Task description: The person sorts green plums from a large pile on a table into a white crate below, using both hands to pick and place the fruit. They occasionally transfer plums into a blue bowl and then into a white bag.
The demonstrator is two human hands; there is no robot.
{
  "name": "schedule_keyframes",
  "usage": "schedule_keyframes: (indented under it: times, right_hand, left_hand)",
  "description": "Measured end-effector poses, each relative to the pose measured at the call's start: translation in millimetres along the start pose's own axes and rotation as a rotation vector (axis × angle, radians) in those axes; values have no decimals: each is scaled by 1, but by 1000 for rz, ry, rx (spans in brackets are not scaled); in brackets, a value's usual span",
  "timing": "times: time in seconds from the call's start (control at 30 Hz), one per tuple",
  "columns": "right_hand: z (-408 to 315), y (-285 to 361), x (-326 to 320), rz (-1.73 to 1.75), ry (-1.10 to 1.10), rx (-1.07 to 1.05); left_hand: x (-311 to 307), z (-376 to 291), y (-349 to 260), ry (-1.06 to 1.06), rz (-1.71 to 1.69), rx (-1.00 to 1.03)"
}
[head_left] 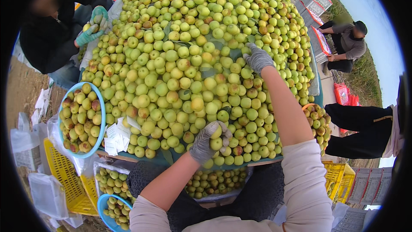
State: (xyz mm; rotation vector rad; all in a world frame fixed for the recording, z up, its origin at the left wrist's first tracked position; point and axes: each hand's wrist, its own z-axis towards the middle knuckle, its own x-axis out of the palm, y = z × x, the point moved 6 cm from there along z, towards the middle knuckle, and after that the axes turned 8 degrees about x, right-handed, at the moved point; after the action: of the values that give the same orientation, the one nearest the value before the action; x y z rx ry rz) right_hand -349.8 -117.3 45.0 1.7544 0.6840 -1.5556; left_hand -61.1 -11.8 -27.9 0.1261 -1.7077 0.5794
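A broad heap of green-yellow jujubes [157, 89], some with brown patches, covers the table before me. My left hand [206, 143], in a grey knit glove, curls around at least two jujubes [216, 143] at the heap's near edge. Farther up on the right, my right hand [259, 59] in a matching glove reaches over the fruit. Its fingers are spread at the heap's surface, with no fruit visible in them. Dark green leaves [235, 54] lie among the jujubes beside its fingertips.
A blue-rimmed basin [103, 116] of browner jujubes and paper slips [116, 137] sit at the left. Below are a yellow crate [61, 174] and another blue basin [102, 204]. A person in green gloves [93, 27] handles fruit; another crouches by stacked boxes [318, 43].
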Motion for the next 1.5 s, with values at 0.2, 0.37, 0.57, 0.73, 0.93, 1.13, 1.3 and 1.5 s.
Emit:
schedule_keyframes:
  times: [0.2, 0.37, 0.57, 0.73, 0.93, 1.13, 1.3, 1.5]
  right_hand:
    - [-7, -23, 6, 724, -105, 514]
    - [-104, 99, -61, 1792, -150, -183]
    - [-230, 248, -66, 1021, 97, -699]
    - [-221, 186, -41, 1045, 26, -317]
    - [-235, 95, -20, 493, -163, -424]
    - [-103, -27, -36, 130, -538, -45]
    - [-2, -94, -14, -26, -270, 347]
    - [-8, -86, -10, -154, -243, 181]
  left_hand:
    - [-2, -2, -3, -88, 268, 48]
    - [-7, 1, 10, -36, 57, -17]
    - [-7, -3, -23, -176, 236, 395]
    - [23, -12, -48, 120, -218, 367]
    - [30, -5, -38, 131, -499, 173]
    - [14, -7, -20, 7, -256, 60]
    - [15, -5, -17, 22, -151, -4]
    - [6, -3, -11, 16, -190, -42]
